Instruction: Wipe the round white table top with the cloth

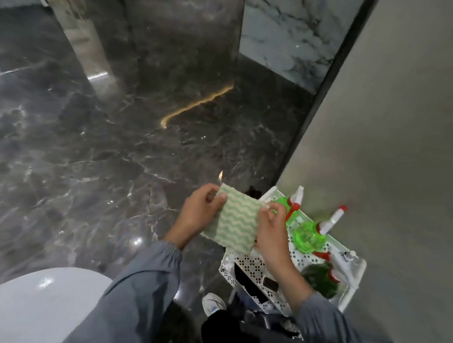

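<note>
- Grey fabric sleeve (137,300): left forearm, beside round white glossy table top (32,309).
- Left hand (200,210), right hand (270,230): fingers pinching opposite edges of green wavy-striped cloth (233,223).

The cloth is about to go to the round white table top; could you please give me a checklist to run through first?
1. Grip on the cloth: ok; the left hand and the right hand each pinch an edge.
2. Spread open: ok; it is stretched between the hands.
3. Contact with the table top: not ok; the cloth is held up near the white basket, apart from the table top.
4. Surface bare: ok on the visible part; the rest is out of frame.
5. Dampness: cannot tell.
</note>
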The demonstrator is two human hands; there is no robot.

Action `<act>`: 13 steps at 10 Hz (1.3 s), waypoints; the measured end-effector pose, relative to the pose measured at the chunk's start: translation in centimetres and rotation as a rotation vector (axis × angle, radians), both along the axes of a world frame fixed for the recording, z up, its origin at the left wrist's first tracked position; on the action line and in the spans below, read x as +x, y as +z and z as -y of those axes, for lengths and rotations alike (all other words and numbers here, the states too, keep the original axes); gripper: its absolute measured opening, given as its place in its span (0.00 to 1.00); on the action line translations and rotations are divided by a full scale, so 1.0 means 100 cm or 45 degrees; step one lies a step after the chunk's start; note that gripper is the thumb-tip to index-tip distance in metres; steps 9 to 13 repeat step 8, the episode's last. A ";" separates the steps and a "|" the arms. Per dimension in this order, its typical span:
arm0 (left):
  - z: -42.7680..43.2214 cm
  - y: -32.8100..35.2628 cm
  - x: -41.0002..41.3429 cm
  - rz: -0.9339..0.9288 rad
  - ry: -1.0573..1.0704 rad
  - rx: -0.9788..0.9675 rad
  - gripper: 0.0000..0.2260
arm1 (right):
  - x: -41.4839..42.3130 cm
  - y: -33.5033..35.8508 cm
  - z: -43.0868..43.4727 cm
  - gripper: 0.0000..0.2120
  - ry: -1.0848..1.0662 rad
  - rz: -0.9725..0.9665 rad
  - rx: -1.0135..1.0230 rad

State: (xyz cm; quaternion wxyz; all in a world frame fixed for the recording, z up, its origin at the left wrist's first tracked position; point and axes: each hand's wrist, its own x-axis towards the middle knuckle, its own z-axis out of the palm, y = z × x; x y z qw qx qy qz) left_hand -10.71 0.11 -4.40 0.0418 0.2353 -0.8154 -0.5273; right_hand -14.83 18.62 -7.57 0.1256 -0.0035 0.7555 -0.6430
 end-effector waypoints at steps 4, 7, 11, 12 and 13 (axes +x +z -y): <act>-0.012 -0.061 -0.082 0.102 -0.338 0.037 0.11 | 0.003 -0.037 -0.014 0.26 -0.014 0.040 0.181; 0.010 -0.059 -0.036 0.014 -0.179 0.228 0.09 | 0.017 -0.037 -0.009 0.17 -0.029 -0.201 0.327; 0.028 -0.043 -0.010 -0.048 -0.057 0.207 0.06 | 0.012 -0.019 0.018 0.09 0.124 -0.173 0.248; 0.028 -0.043 -0.010 -0.048 -0.057 0.207 0.06 | 0.012 -0.019 0.018 0.09 0.124 -0.173 0.248; 0.028 -0.043 -0.010 -0.048 -0.057 0.207 0.06 | 0.012 -0.019 0.018 0.09 0.124 -0.173 0.248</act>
